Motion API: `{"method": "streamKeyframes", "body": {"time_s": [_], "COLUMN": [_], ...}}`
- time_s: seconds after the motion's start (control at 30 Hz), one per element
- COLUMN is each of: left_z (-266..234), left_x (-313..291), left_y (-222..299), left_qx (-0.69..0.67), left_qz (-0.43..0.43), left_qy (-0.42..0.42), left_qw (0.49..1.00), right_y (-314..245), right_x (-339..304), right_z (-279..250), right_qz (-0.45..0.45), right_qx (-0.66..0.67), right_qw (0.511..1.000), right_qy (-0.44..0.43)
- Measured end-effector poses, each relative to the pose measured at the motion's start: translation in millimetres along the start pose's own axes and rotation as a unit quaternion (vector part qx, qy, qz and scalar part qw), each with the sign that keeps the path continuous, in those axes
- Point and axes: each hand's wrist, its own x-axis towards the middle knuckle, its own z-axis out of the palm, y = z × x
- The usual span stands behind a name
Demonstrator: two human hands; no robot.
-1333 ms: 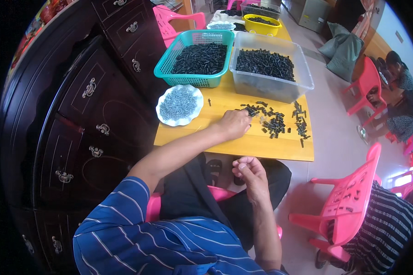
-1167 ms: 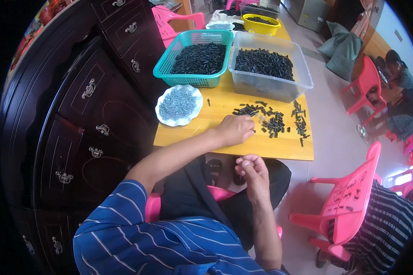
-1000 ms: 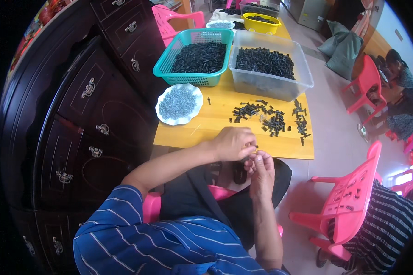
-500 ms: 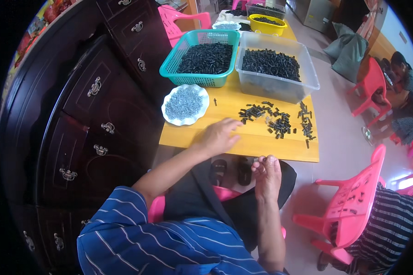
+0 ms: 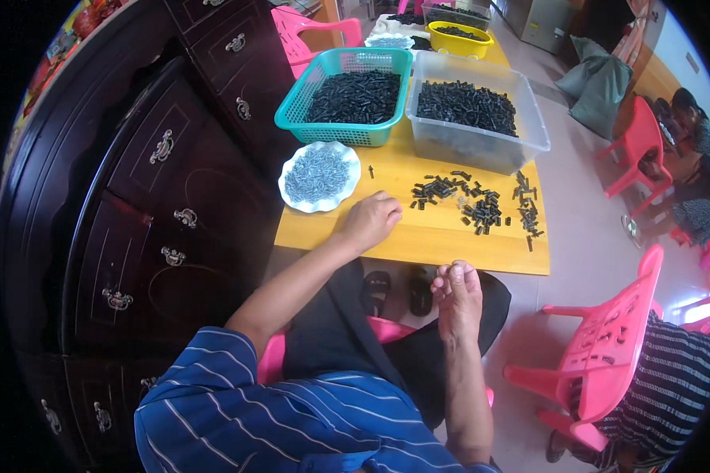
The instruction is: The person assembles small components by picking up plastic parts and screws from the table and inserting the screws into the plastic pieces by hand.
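My left hand (image 5: 371, 221) is over the table with its fingers curled closed; whatever is in them, if anything, is hidden. Just off the table's front edge, my right hand (image 5: 458, 296) pinches thumb against fingers, on something too small to make out. Small black tube-like pieces (image 5: 481, 211) lie scattered on the table in front of the hands, to the right. A white scalloped dish (image 5: 285, 189) of small clear pieces (image 5: 317, 175) stands beyond my left hand. One lone dark piece (image 5: 371, 170) lies beside the dish.
A teal basket (image 5: 292, 128) and a clear plastic bin (image 5: 465, 151), both full of black pieces, stand farther back on the yellow table (image 5: 323, 231). Dark wooden drawers (image 5: 158, 205) rise on the left. At right are a pink chair (image 5: 588, 355) and other people (image 5: 706, 165).
My left hand has closed from spread fingers and shifted slightly away from me. My right hand stays in its pinch, raised a little.
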Motion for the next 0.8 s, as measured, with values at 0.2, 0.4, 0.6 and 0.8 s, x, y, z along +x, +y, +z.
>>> {"method": "streamKeyframes", "body": {"time_s": [0.2,0.4,0.6,0.8], "left_z": [16,23,22,12], "left_x": [5,18,19,15], "left_y": [10,10,10,12], "left_qx": [-0.028,-0.058,-0.08,-0.087], "left_qz": [0.037,0.04,0.036,-0.007], "left_qy": [0.01,0.033,0.032,0.008], "left_qw": [0.999,0.997,0.996,0.996], "right_y": [-1,-1,-2,-3], "right_x": [-1,-2,-3,-4], "right_z": [1,1,4,6], "right_qz": [0.006,0.007,-0.001,0.004], "right_qx": [0.004,0.011,0.008,0.006], "right_qw": [1.0,1.0,1.0,1.0], "right_qy": [-0.002,-0.004,-0.003,-0.014]}}
